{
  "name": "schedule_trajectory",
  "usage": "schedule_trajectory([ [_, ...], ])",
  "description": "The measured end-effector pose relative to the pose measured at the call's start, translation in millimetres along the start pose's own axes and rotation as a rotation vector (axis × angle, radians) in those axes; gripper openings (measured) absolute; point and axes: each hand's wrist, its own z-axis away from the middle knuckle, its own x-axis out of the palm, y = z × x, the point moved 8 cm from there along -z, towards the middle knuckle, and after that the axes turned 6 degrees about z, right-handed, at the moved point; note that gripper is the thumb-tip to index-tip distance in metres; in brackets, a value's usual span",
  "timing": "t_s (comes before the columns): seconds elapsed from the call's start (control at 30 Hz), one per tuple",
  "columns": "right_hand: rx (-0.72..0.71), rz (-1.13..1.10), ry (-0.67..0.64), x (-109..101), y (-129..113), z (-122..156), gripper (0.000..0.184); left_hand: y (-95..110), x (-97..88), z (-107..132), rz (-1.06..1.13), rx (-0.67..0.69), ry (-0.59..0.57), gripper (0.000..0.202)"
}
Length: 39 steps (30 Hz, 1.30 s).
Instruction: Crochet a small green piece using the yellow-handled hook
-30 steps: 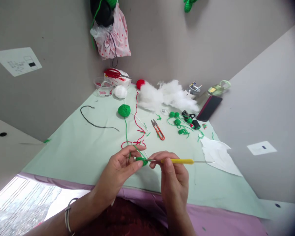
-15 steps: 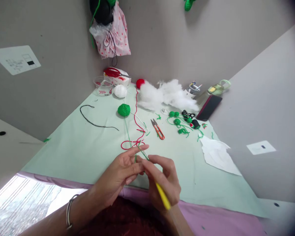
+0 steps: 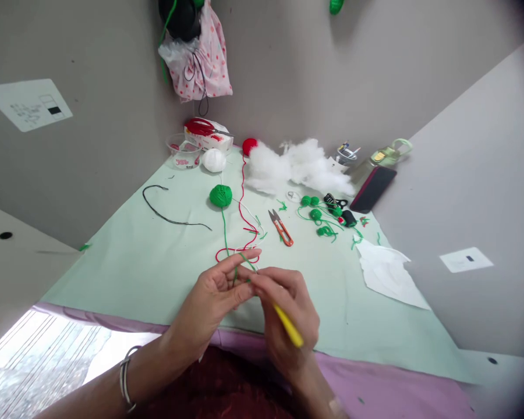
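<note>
My right hand (image 3: 290,317) is closed around the yellow handle of a crochet hook (image 3: 289,326), its tip hidden among my fingers. Over the raised index finger of my left hand (image 3: 220,297) runs green yarn (image 3: 226,233), which leads back to a green yarn ball (image 3: 220,196). The thumb of that hand pinches a small bit of green work, mostly covered by the fingertips. Both hands meet just above the table's near edge. Beyond them lie loops of red yarn (image 3: 241,198) and white yarn, with orange thread snips (image 3: 281,228) to the right.
White stuffing (image 3: 297,166) lies at the back beside a red yarn ball (image 3: 249,146). A white yarn ball (image 3: 213,160), plastic tub (image 3: 183,154) and red scissors (image 3: 201,127) are at back left. Small green crocheted balls (image 3: 315,215), a phone (image 3: 372,189) and torn paper (image 3: 388,273) are on the right.
The hook's handle has swung up a little and my right hand has shifted slightly up and left. The yarn over my left index finger has moved, and that finger sits a bit lower.
</note>
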Motion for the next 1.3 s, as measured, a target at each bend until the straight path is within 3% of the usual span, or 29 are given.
schedule_trajectory([
  [0.07, -0.055, 0.057, 0.019, -4, -4, 2, 0.037, -6, 0.2, -2, 0.085, -0.106, -0.009, 0.047],
  [0.13, 0.056, -0.034, 0.057, -10, 6, -1, 0.031, -7, 0.3, -4, 0.17, -0.151, -0.006, 0.039],
  [0.23, 0.256, -0.28, 0.092, -12, 24, -4, 0.025, 2, -0.3, -5, 0.157, -0.076, 0.01, 0.033],
  [0.3, 0.297, -0.4, 0.046, -5, 26, -6, 0.022, 6, 1.4, -3, 0.082, -0.016, 0.0, 0.034],
  [0.47, 0.34, -0.416, 0.012, 2, 30, -5, 0.017, 5, 4.4, 3, -0.07, 0.041, -0.057, 0.036],
  [0.67, 0.438, -0.516, 0.038, -1, 42, -3, 0.022, 16, -2.9, 3, -0.173, 0.112, -0.003, 0.036],
  [0.77, 0.406, -0.503, 0.012, -3, 38, -4, 0.024, 21, -2.0, 3, -0.218, 0.144, 0.012, 0.035],
  [0.87, 0.337, -0.346, -0.013, -8, 28, -3, 0.025, 25, -0.7, 4, -0.311, 0.193, 0.026, 0.033],
  [1.03, 0.038, -0.053, -0.048, -11, 3, 0, 0.029, 27, -1.7, 7, -0.413, 0.283, 0.068, 0.032],
  [1.17, -0.205, 0.209, -0.055, -2, -7, 11, 0.044, 16, 1.5, 5, -0.288, 0.174, 0.039, 0.051],
  [1.23, -0.22, 0.243, -0.035, 2, -3, 13, 0.049, 8, 4.7, 4, -0.176, 0.092, 0.008, 0.06],
  [1.3, -0.141, 0.183, -0.009, 1, 3, 11, 0.049, 4, 6.8, 3, -0.09, 0.045, -0.018, 0.059],
])
